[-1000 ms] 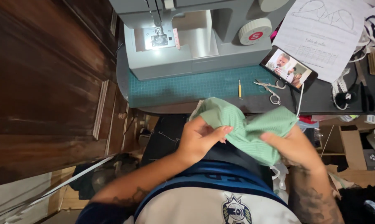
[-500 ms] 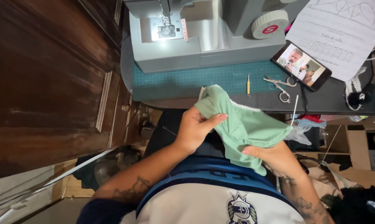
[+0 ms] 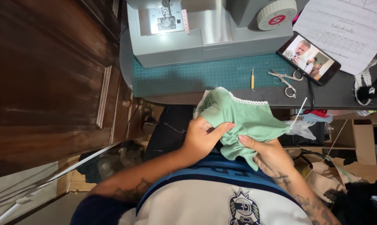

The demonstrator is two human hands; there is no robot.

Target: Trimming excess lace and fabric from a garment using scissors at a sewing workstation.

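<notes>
Green fabric piece (image 3: 242, 118), lace-trimmed, is held mid-frame below the sewing machine (image 3: 205, 29). Left hand (image 3: 203, 139) and right hand (image 3: 269, 156) are clamped on it. Judged light, limp; best pinched at edges.

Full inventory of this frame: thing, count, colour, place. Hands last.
sewing machine: 1, grey, back of the desk
cutting mat: 1, teal, under and in front of the machine
seam ripper: 1, yellow handle, on the mat
scissors: 1, silver, right of the seam ripper
phone: 1, black, screen lit, right of the machine
paper sheet: 1, white, printed, behind the phone
cloth: 1, light green with white lace edge, held over the lap
wooden door: 1, dark brown, left
left hand: 1, grips the cloth's left side
right hand: 1, grips the cloth's lower edge
</notes>
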